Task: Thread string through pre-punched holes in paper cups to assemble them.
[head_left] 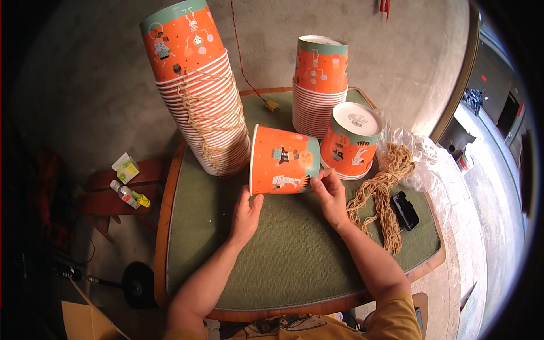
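Observation:
An orange paper bucket (pixel 283 161) with a green band and printed cartoon figures lies on its side in the air between my hands, its white-rimmed mouth facing left. My left hand (pixel 246 218) is closed at the lower edge of that rim. At the green base end, my right hand (pixel 330 197) pinches the bucket between thumb and fingers. Left of it leans a tall stack of nested buckets (pixel 209 124), upside down and wrapped with twine (pixel 198 113). A shorter inverted stack (pixel 320 85) stands behind, and a low inverted pile (pixel 350 139) sits beside my right hand.
A bundle of tan twine (pixel 388 187), a black plastic piece (pixel 404 211) and a clear plastic bag (pixel 425 164) lie right on the green-topped table (pixel 272 260). A yellow plug (pixel 272 106) rests near the wall. Bottles (pixel 129 194) stand on a red bench (pixel 107 201).

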### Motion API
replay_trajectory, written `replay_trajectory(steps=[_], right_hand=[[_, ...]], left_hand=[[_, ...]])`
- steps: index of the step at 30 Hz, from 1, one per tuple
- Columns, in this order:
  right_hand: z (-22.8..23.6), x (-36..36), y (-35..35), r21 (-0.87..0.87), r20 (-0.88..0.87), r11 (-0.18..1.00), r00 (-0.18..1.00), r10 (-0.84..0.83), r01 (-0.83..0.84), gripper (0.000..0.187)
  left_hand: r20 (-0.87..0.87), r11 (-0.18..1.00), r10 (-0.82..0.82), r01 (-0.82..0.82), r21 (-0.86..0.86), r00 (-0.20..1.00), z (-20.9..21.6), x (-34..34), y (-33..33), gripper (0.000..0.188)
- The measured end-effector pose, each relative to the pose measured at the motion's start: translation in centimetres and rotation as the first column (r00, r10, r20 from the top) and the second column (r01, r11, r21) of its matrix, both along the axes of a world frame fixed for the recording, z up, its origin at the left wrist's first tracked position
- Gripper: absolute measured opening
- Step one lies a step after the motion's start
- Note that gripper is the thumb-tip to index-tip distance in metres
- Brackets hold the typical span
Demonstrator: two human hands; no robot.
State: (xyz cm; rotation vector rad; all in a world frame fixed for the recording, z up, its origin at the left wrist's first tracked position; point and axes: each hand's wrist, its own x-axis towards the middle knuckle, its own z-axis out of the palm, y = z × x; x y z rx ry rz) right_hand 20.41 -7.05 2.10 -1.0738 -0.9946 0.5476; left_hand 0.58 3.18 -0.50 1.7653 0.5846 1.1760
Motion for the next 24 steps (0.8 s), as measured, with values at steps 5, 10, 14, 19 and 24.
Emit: replay_trajectory(steps=[5,10,14,19,24], right_hand=[[-0.1,0.4,0.1,0.027,-0.049,0.999,0.998,-0.030,0.031,0.016],[-0.3,0.4,0.1,-0.033,-0.006,0.998,0.999,-0.047,0.046,0.016],[-0.8,0.1,0.2,-0.080,0.094,0.995,0.995,-0.046,0.054,0.018],[1.8,0.3,-1.0,-0.207,0.264,0.970,0.962,-0.071,0.128,0.025],[5.2,3.6,-4.1,-0.238,0.404,0.950,0.910,-0.095,0.204,0.021]], left_hand=[[-0.122,0.999,0.004,0.000,0.032,0.992,0.2,-0.3,0.2,0.018],[-0.060,0.999,-0.035,0.035,-0.008,0.998,0.8,0.0,-0.4,0.020],[0.076,0.996,-0.049,0.055,-0.072,0.996,0.8,0.1,-0.4,0.022],[0.011,0.998,-0.040,0.041,-0.049,0.999,0.9,-0.2,-0.2,0.022],[0.025,0.993,-0.044,0.047,-0.111,0.999,0.9,0.0,-0.3,0.026]])
